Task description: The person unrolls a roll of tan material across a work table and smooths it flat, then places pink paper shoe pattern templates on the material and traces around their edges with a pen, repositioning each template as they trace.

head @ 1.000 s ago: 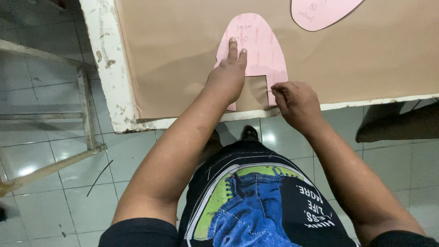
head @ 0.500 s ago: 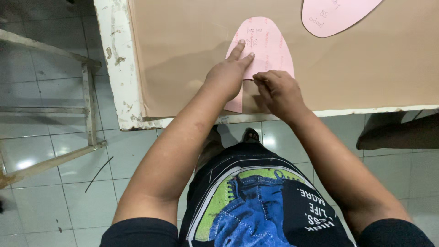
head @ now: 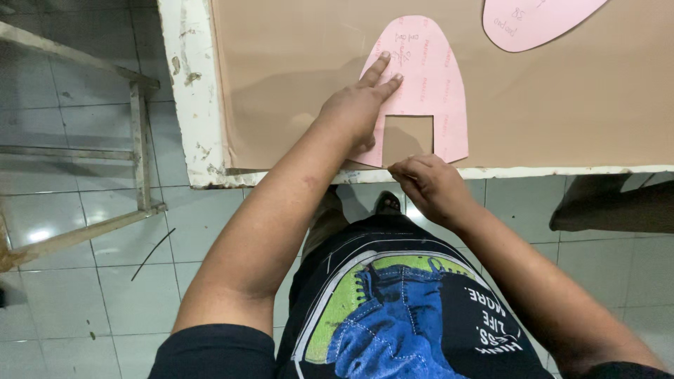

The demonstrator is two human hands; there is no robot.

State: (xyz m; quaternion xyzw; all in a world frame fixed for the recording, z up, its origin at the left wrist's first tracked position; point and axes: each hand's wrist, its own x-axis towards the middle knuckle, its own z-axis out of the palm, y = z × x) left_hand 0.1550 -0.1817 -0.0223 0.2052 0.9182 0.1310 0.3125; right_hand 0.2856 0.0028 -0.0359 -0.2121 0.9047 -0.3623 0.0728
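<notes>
White table (head: 184,105) w/ chipped paint is covered by a tan sheet (head: 295,84). A pink pattern piece (head: 428,84) is laid on the sheet under the left hand (head: 354,109), just beyond the right hand (head: 428,186). A 2nd pink piece (head: 533,21) is seen far right of both.

The floor (head: 84,231) is made of pale grey square tiles, and light shines on them at the left. A table (head: 186,91) with a chipped white edge stands on it. Beside the table is an old metal frame (head: 140,140), and a thin dark wire (head: 151,254) lies on the tiles.
</notes>
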